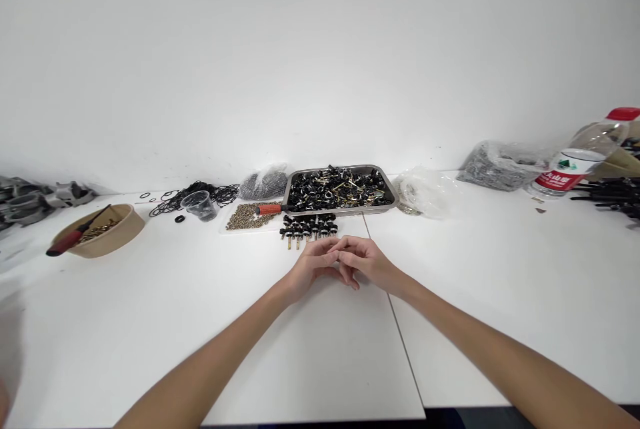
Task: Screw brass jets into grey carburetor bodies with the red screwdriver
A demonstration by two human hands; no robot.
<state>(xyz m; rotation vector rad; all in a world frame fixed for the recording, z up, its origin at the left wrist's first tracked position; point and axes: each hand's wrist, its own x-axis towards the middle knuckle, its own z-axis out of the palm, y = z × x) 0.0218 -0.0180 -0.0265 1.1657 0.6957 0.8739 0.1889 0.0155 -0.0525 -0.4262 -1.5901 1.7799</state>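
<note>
- Grip: L hand [309, 264] & R hand [371, 260] brought together, fingers curled, tips meeting; spacing narrow. Whether a small item is pinched btwn fingertips: can't tell, view blocked by fingers.
- Location: parts [315, 224] (black, w/ brass stems) set out on table [325, 362] just beyond hands, a bit to L; near side of tray [350, 212].
- Key relation: parts lie fwd & slightly L of grip, so L hand is nearer; R hand is placed farther off, to R. Some stem ends at R of group appear covered by L hand; contact vs. small gap can't be judged.
- Group axis: side to side, approx. parallel to tray's front rim.
- Each part: long axis roughly fore-aft; black end toward tray, stem pointed back toward person.
- Driver [269, 210]: laid side to side btwn brass bits [250, 217] & tray; red handle to L, shaft directed R toward tray's front L corner. Untouched by either hand; L hand nearer.
</note>
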